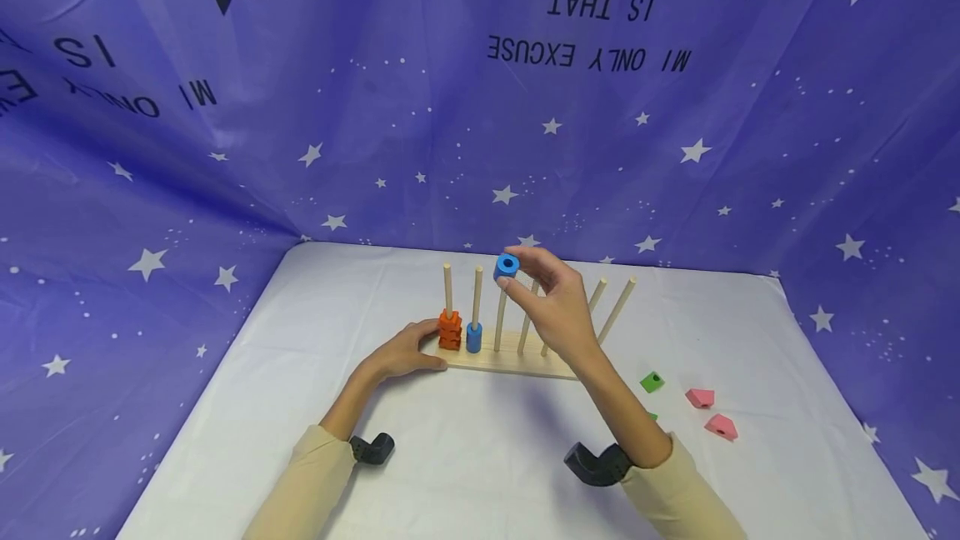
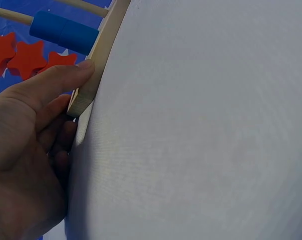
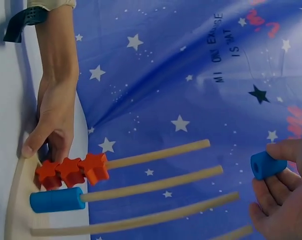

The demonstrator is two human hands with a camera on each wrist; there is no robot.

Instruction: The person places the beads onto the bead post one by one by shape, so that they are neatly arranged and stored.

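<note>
A blue bead (image 1: pixel 506 267) with a hole through it is pinched between the thumb and fingers of my right hand (image 1: pixel 558 307). It hovers near the peg tips, and the right wrist view shows it apart from them. My left hand (image 1: pixel 400 354) grips the left end of the wooden peg board (image 1: pixel 510 363); the left wrist view shows the thumb (image 2: pixel 65 77) against the base's edge. Three orange star beads (image 1: pixel 450 332) are stacked on the leftmost peg. Blue cylindrical beads (image 3: pixel 56 200) sit low on the peg beside it. The third peg (image 3: pixel 135 220) is bare.
Right of the board, a green bead (image 1: pixel 652 382) and two pink beads (image 1: pixel 722 427) lie on the white tabletop (image 1: pixel 465 457). Another green piece (image 1: pixel 652 417) is mostly hidden by the right forearm. A purple star-patterned cloth (image 1: pixel 450 132) rises behind the table.
</note>
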